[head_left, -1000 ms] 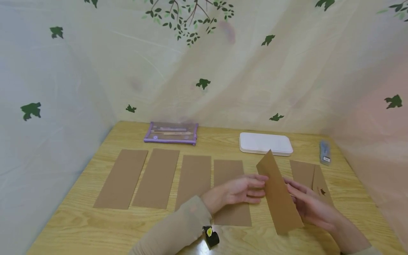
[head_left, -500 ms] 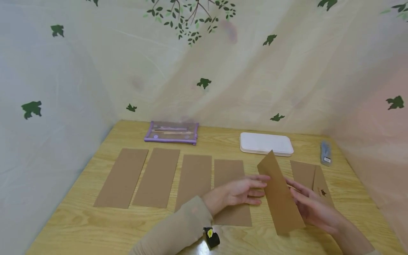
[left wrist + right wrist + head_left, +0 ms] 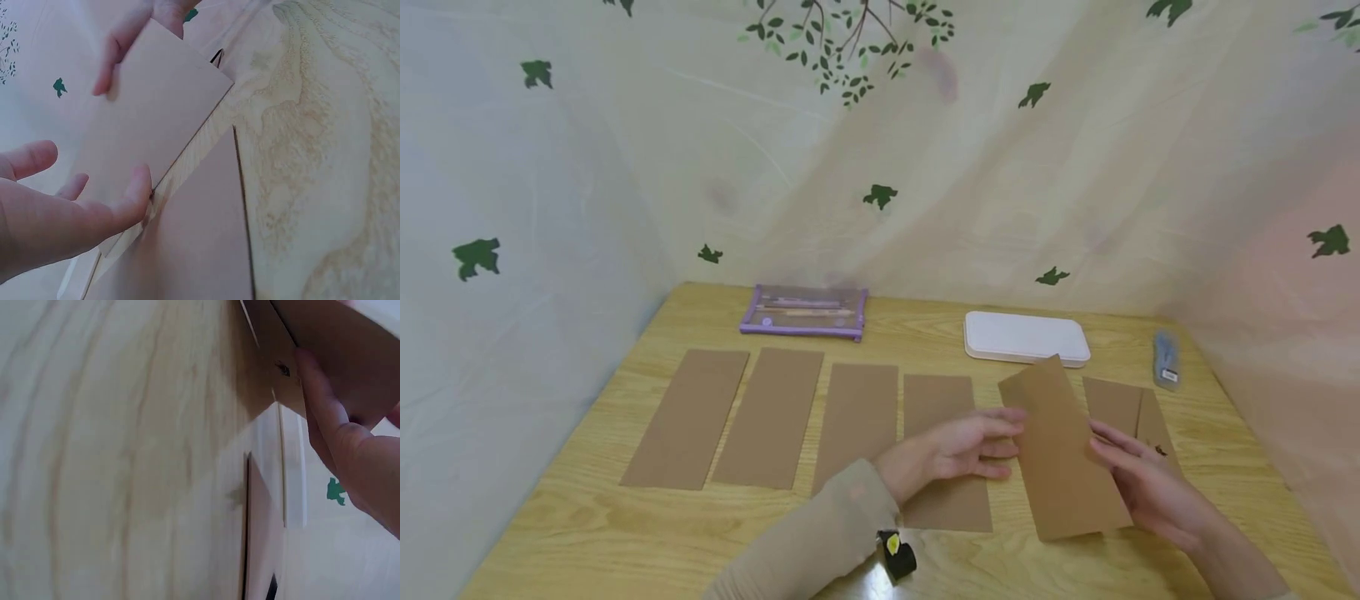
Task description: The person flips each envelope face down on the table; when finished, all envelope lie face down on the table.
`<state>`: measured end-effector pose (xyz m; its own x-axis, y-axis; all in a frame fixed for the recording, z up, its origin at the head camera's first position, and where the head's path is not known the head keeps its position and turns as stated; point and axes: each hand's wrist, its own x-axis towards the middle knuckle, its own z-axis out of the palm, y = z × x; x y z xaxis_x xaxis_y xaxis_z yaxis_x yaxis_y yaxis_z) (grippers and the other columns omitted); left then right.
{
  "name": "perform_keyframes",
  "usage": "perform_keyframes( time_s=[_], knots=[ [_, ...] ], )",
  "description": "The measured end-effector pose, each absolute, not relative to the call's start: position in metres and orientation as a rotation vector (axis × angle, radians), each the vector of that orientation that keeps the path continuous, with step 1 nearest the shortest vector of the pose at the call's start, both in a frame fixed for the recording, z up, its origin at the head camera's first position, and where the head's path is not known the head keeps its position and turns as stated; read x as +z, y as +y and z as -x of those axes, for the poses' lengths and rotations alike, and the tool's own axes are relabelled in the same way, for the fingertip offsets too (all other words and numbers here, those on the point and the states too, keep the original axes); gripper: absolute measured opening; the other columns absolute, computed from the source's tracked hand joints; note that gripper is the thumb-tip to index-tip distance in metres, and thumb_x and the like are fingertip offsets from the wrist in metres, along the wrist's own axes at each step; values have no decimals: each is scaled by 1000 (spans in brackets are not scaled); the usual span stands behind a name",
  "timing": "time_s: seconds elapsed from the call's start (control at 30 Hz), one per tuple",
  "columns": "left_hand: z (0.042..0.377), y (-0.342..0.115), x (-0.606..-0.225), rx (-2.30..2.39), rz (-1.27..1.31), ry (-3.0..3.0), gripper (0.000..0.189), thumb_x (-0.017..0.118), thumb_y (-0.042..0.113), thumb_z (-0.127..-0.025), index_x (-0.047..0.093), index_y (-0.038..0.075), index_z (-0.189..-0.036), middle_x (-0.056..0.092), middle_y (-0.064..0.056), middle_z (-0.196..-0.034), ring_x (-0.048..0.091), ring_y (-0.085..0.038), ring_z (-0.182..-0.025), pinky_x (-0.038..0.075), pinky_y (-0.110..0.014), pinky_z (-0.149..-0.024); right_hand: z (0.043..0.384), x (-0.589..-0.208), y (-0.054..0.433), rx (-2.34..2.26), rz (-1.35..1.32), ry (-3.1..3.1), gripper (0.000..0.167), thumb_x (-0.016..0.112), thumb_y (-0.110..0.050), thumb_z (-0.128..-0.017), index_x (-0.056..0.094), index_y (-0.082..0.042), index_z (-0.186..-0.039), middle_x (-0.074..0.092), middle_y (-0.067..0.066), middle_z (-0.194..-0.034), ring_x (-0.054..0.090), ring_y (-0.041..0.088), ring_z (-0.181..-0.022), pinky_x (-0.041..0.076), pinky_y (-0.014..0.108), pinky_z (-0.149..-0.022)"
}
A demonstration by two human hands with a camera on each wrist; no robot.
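Observation:
Tilted above the table, a brown kraft envelope (image 3: 1063,454) shows its plain side in the head view. My right hand (image 3: 1157,487) grips its right edge, thumb in front and other fingers partly hidden behind. The right wrist view shows a flap line and a small dark print (image 3: 282,367) on its other side. At the left edge, my left hand (image 3: 962,450) has its fingers spread and loosely bent, fingertips at or touching the paper; contact is hard to tell. Beneath the left hand lies another plain brown envelope (image 3: 947,500). A flapped, printed envelope (image 3: 1116,408) lies behind the right hand.
Three more brown pieces, a left one (image 3: 688,417), a second one (image 3: 771,417) and a third one (image 3: 859,417), lie in a row. Behind stand a purple-edged pencil pouch (image 3: 803,312), a white case (image 3: 1026,337) and a small bluish packet (image 3: 1166,358). Curtains surround the wooden table (image 3: 572,533).
The held envelope has turned so that more of its plain side faces the head camera. My right hand has shifted slightly right with it; the left hand has barely moved.

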<state>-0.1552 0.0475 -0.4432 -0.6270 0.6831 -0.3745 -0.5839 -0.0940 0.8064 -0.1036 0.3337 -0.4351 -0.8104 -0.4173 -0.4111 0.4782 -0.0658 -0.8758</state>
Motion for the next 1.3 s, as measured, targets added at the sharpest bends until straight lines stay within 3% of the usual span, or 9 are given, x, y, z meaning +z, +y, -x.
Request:
perform_keyframes(
  time_s=[0.1, 0.17, 0.23, 0.33, 0.47, 0.6, 0.73, 1.1, 1.3],
  knots=[
    [156, 47, -444, 1839, -122, 1297, 48, 59, 20, -102, 51, 11, -148, 46, -5, -151, 46, -34, -135, 43, -54, -108, 103, -441, 339, -1916, -102, 1683, 33, 37, -27, -112, 39, -42, -141, 46, -20, -138, 49, 6, -127, 51, 37, -100],
    [157, 47, -444, 1837, -124, 1299, 48, 58, 21, -102, 50, 12, -149, 44, -6, -154, 43, -35, -138, 41, -55, -110, 104, -443, 341, -1917, -88, 1695, 39, 36, -26, -112, 35, -42, -148, 34, -8, -157, 38, 16, -140, 38, 48, -113],
    [157, 47, -445, 1836, -128, 1300, 49, 57, 20, -103, 49, 12, -150, 42, -8, -156, 40, -36, -140, 39, -55, -112, 104, -443, 340, -1906, -79, 1728, 52, 37, -24, -112, 20, -31, -161, 7, 1, -168, 13, 27, -152, 17, 56, -121],
    [158, 46, -447, 1835, -147, 1299, 50, 55, 19, -103, 46, 11, -152, 37, -10, -159, 35, -37, -144, 36, -56, -114, 105, -442, 338, -1907, -77, 1750, 68, 39, -20, -111, -3, -3, -161, -27, 11, -164, -25, 38, -146, -13, 65, -115],
    [161, 45, -448, 1832, -181, 1299, 51, 52, 17, -105, 42, 7, -154, 32, -13, -162, 29, -37, -148, 32, -55, -117, 107, -441, 338, -1819, -75, 1804, 71, 39, -24, -112, -7, 7, -157, -18, 22, -165, -9, 40, -149, 17, 48, -122],
    [166, 43, -447, 1834, -192, 1308, 51, 50, 17, -106, 39, 5, -155, 29, -15, -163, 26, -37, -149, 30, -54, -118, 109, -441, 341, -1785, -30, 1820, 71, 36, -27, -113, -5, 11, -156, -8, 27, -162, 37, 13, -140, 47, 22, -99],
    [168, 41, -445, 1839, -182, 1304, 52, 50, 17, -106, 39, 5, -155, 28, -16, -164, 24, -36, -150, 30, -54, -118, 110, -442, 343, -1883, 100, 1796, 66, 35, -18, -113, -4, 20, -151, 3, 30, -158, 51, -7, -121, 47, 20, -100],
    [172, 41, -448, 1868, -179, 1297, 52, 50, 17, -106, 37, 5, -156, 24, -17, -165, 23, -37, -150, 29, -53, -119, 116, -441, 344, -2002, 213, 1678, 65, 34, -11, -112, -8, 20, -149, 49, -1, -147, 52, -1, -126, 47, 24, -103],
    [171, 40, -449, 1883, -161, 1280, 51, 50, 16, -106, 38, 5, -155, 24, -20, -164, 25, -40, -149, 30, -53, -118, 118, -440, 344, -2049, 255, 1563, 53, 32, -9, -112, 12, 13, -155, 59, -13, -137, 54, 4, -128, 47, 27, -105]
  ],
)
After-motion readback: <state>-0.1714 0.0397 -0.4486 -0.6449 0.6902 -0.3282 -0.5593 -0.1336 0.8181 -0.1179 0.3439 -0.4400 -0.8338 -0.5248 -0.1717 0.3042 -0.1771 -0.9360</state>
